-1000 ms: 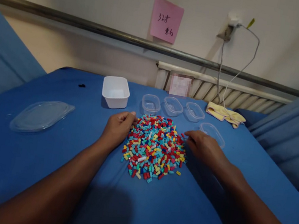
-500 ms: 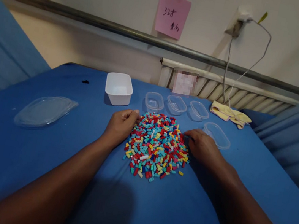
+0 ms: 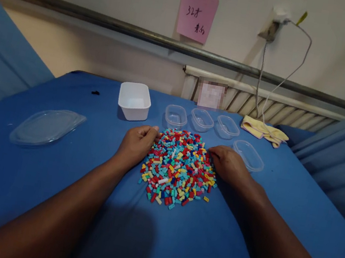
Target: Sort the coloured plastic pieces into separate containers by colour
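Observation:
A round heap of small toy building bricks [image 3: 179, 168] in red, yellow, turquoise, blue and white lies on the blue cloth. My left hand [image 3: 138, 143] rests at the heap's upper left edge, its fingers curled and the thumb on top. Opposite, at the right edge, my right hand [image 3: 228, 162] touches the bricks with fingers bent and held together. Both hands look closed, and whatever is at their fingertips is hidden or too small to make out.
Behind the heap stand a white tub [image 3: 134, 102] and three clear containers, one being the middle container [image 3: 202, 121]. A clear lid [image 3: 248, 155] lies right, a larger lid [image 3: 47, 127] left. A yellow cloth [image 3: 264, 131] lies near the radiator [image 3: 292, 112].
The whole view has shifted slightly. My right hand's fingers have curled in a little more at the heap's edge. My left hand stays in nearly the same place.

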Demonstrator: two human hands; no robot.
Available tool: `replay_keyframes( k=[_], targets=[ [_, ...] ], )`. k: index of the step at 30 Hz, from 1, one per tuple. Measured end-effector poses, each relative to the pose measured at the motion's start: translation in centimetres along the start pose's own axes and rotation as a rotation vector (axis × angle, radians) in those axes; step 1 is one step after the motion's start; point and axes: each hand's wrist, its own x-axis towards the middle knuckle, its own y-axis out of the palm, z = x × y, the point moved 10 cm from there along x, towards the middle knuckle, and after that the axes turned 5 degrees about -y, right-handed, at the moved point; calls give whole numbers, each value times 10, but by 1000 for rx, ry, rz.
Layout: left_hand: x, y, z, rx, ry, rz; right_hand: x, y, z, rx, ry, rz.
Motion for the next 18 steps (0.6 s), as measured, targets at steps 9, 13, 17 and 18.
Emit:
replay_keyframes(
  k=[9, 13, 17, 18],
  targets=[
    [-1, -1, -2, -20, -17, -1, -8, -6, 1, 64, 31, -11],
    [-2, -1, -2, -20, -44, 5, -18, -32, -2, 32, 3, -128],
    [-2, 0, -2, 1, -47, 10, -42, -82, -38, -107, 135, -385],
    [-2, 0, -2, 4, -48, 12, -48, -89, -47, -149, 182, -405]
  ],
)
